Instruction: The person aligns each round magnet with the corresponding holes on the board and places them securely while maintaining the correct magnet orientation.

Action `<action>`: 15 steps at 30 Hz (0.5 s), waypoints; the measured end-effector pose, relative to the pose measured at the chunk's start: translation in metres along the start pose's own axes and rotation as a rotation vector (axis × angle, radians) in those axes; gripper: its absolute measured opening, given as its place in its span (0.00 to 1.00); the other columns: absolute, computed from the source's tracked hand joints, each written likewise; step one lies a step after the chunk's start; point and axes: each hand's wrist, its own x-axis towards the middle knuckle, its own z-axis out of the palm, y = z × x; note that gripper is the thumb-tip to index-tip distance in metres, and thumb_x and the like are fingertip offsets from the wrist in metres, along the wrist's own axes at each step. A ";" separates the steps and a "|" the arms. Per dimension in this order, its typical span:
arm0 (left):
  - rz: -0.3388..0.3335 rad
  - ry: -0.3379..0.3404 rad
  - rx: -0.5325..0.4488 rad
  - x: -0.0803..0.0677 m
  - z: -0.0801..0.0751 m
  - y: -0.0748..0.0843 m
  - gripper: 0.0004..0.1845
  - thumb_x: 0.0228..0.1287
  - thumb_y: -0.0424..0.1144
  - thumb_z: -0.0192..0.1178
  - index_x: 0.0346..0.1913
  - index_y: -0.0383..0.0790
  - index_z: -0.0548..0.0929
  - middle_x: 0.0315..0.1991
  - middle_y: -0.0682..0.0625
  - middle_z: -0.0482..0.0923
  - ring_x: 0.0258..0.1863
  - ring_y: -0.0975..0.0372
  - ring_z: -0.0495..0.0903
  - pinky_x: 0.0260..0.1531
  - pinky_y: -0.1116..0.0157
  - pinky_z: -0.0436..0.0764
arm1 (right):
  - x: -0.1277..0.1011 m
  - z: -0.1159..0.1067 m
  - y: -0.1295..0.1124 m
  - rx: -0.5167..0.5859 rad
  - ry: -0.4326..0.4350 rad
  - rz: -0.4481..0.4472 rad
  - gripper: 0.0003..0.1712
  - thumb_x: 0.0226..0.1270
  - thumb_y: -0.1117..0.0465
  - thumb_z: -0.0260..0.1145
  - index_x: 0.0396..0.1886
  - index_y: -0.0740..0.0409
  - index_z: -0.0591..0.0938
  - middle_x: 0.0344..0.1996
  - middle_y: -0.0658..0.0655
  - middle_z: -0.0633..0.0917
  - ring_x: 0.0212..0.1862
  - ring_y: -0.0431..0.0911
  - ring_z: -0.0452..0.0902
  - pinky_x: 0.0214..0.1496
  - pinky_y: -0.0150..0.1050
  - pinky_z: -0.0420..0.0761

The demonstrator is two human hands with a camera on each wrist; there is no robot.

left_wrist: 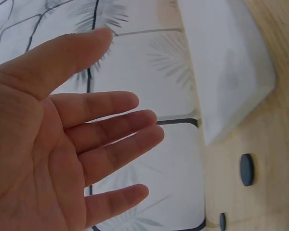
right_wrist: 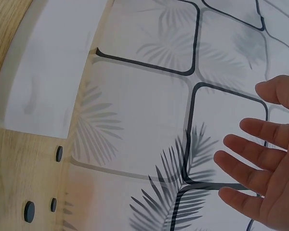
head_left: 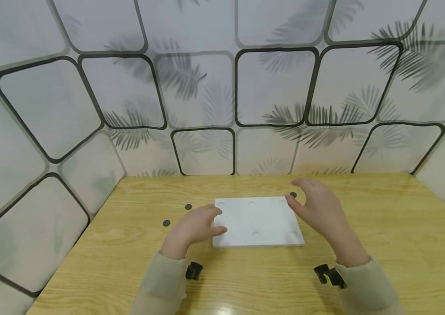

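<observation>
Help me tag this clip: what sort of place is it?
Probably a small recording booth, not a home: a bare wooden table boxed in by printed leaf-pattern panels, with only a white board and small dark discs laid out.

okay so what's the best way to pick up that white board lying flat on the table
Take the white board by its two short side edges, one hand from each side. It lies flat on the wooden table, so its top offers no grip, and the left hand and right hand already flank those edges.

Bright, even, soft light; faint glare on the near table edge (head_left: 222, 308); fisheye bending at edges; slight softness.
</observation>
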 end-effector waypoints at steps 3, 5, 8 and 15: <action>-0.018 -0.024 -0.041 0.003 0.004 -0.005 0.25 0.55 0.44 0.60 0.52 0.31 0.73 0.51 0.42 0.71 0.50 0.52 0.70 0.48 0.58 0.68 | 0.000 -0.001 0.003 0.018 -0.044 0.035 0.23 0.57 0.54 0.61 0.48 0.66 0.75 0.45 0.66 0.77 0.46 0.59 0.72 0.42 0.53 0.71; -0.028 -0.043 -0.061 0.005 0.006 -0.007 0.26 0.54 0.43 0.61 0.53 0.30 0.73 0.52 0.42 0.71 0.51 0.52 0.70 0.49 0.58 0.67 | 0.001 -0.002 0.005 0.036 -0.066 0.056 0.24 0.58 0.55 0.60 0.49 0.67 0.74 0.46 0.66 0.76 0.47 0.60 0.71 0.43 0.54 0.70; -0.026 -0.061 -0.066 0.007 0.008 -0.008 0.26 0.54 0.43 0.61 0.53 0.30 0.73 0.52 0.41 0.71 0.51 0.52 0.70 0.50 0.58 0.67 | 0.002 -0.006 0.007 0.053 -0.076 0.075 0.23 0.59 0.56 0.59 0.49 0.68 0.74 0.46 0.67 0.76 0.48 0.61 0.70 0.44 0.55 0.69; -0.014 -0.104 -0.073 0.009 0.011 -0.007 0.25 0.52 0.41 0.63 0.52 0.30 0.73 0.50 0.42 0.72 0.50 0.53 0.70 0.49 0.58 0.68 | 0.004 -0.011 0.012 0.084 -0.111 0.127 0.25 0.61 0.55 0.58 0.52 0.68 0.72 0.48 0.68 0.74 0.42 0.60 0.73 0.41 0.54 0.70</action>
